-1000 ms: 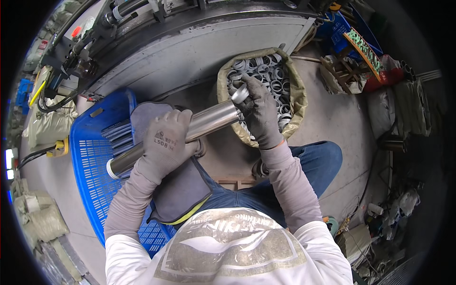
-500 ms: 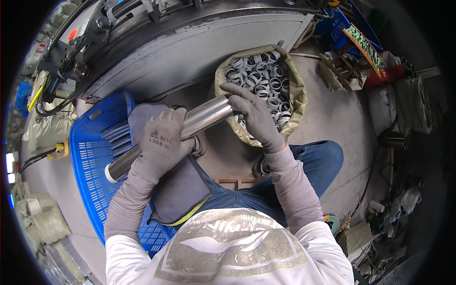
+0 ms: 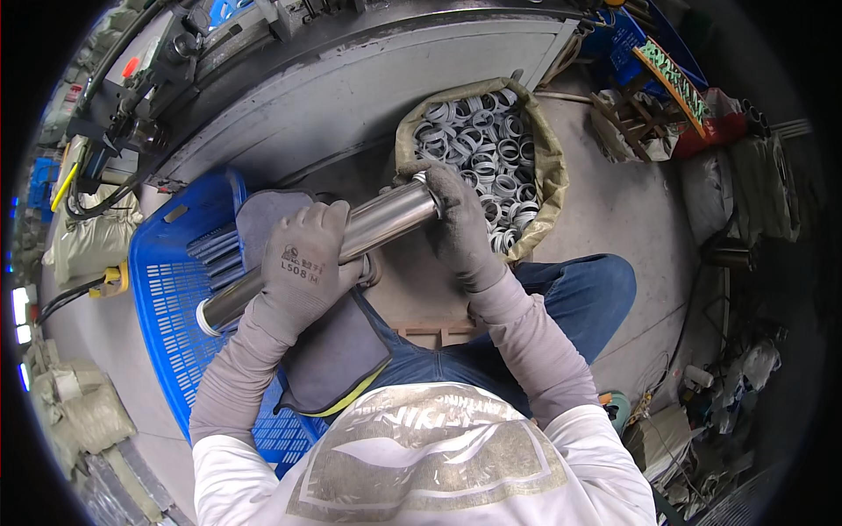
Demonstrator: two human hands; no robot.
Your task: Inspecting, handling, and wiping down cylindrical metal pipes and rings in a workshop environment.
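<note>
A shiny metal tube (image 3: 390, 219) lies slantwise across my lap, with a white ring (image 3: 207, 317) on its lower left end. My gloved left hand (image 3: 305, 259) is wrapped around its middle from above. At the upper right end my gloved right hand (image 3: 460, 223) is closed around the tube's rim, its fingers covering most of that end. A bit of white shows there under the fingers; whether it is another ring I cannot tell. Just beyond that hand stands a woven sack (image 3: 551, 167) full of loose grey-white rings (image 3: 484, 162).
A blue plastic basket (image 3: 162, 289) with several metal tubes (image 3: 215, 250) stands to my left. A dark pad (image 3: 338, 359) lies over my left thigh. Ahead is a machine bench with a grey panel (image 3: 351, 110). Bags and scrap (image 3: 745, 368) line the right side.
My right hand has drawn in from over the sack's edge and closed around the tube's upper right end. My left hand keeps its grip, almost unmoved.
</note>
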